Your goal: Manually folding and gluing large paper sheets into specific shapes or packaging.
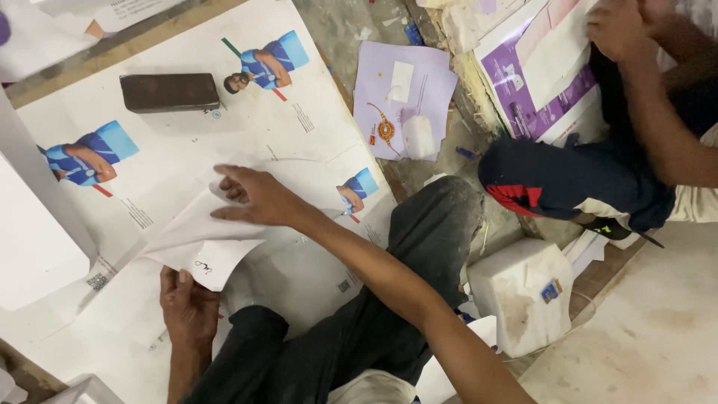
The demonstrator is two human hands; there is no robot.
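My right hand [254,196] lies flat with fingers spread on a white folded sheet [196,238], pressing it onto a big printed sheet [187,150] that bears pictures of a figure in blue. My left hand [187,303] grips the sheet's near corner from below, thumb on top. Both arms reach over my dark trousers [359,329].
A dark brown block [170,92] rests on the printed sheet at the upper left. A purple card with a small ornament [400,101] lies on the floor. Another person in dark shorts [576,179] sits at the right, a hand [617,26] on purple printed sheets. A white block [527,292] stands by my knee.
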